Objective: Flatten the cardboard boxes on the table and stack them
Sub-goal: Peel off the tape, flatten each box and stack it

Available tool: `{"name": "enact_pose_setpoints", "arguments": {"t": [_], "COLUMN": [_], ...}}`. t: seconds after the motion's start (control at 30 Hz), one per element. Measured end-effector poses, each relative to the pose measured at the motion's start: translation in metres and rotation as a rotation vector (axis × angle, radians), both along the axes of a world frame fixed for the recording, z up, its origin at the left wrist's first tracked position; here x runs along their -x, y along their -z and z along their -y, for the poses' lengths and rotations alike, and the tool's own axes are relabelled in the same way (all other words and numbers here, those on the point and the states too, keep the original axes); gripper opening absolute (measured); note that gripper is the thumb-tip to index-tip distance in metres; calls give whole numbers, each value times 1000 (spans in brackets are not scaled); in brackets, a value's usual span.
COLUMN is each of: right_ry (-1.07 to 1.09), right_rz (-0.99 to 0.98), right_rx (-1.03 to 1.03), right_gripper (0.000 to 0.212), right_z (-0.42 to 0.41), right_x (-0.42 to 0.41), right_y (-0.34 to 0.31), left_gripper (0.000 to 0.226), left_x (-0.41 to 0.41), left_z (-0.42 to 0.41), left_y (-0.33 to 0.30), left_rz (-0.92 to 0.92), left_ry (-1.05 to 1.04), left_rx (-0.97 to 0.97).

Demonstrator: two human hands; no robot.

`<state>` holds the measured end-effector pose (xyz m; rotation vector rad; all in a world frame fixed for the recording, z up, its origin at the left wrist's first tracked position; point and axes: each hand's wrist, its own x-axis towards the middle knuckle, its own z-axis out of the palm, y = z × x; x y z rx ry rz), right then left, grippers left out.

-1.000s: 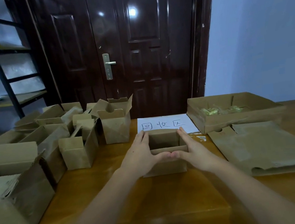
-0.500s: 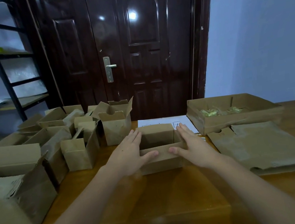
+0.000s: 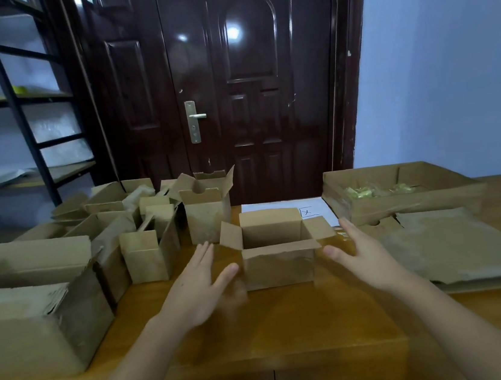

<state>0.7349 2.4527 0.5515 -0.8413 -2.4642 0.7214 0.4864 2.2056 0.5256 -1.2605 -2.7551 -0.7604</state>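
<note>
- Brown wooden table [image 3: 292, 336]: upright brown cardboard boxes [image 3: 152, 252] crowd its left edge.
- Flattened brown cardboard sheets [image 3: 458, 246] lie stacked near the right edge.
- Small open brown cardboard box [image 3: 277, 249] stands mid-table, flaps out.
- Left hand [image 3: 199, 287] and right hand [image 3: 364, 254] flank it, fingers straight, holding nothing.

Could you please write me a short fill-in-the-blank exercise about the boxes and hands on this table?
1. The small box between the two hands stands with its top flaps ____.
2. The left hand and the right hand are both ____ of the small box, fingers straight.
3. The flattened cardboard lies on the person's ____ side of the table.
4. The white paper lies ____ the small box.

Missing words: open; clear; right; behind
</note>
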Motion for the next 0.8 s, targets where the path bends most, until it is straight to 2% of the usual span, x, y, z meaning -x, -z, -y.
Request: {"name": "enact_pose_setpoints", "arguments": {"t": [0.2, 0.27, 0.37, 0.53, 0.8], "right_ry": [-45, -99, -154, -185, -213], "right_rz": [125, 133, 41, -36, -226], "right_rx": [57, 69, 85, 14, 81], "right_gripper": [113, 102, 74, 91, 70], "right_z": [19, 26, 36, 38, 44], "right_x": [14, 22, 31, 36, 33], "right_y": [32, 39, 40, 31, 14], "left_gripper": [100, 98, 95, 99, 81], "left_x": [-23, -28, -33, -28, -31], "left_z": [-7, -11, -17, -19, -12], "left_y": [15, 17, 18, 15, 2], "left_rz": [-24, -46, -69, -108, -11], "left_ry": [143, 184, 199, 147, 273], "left_rx": [60, 49, 12, -98, -297]}}
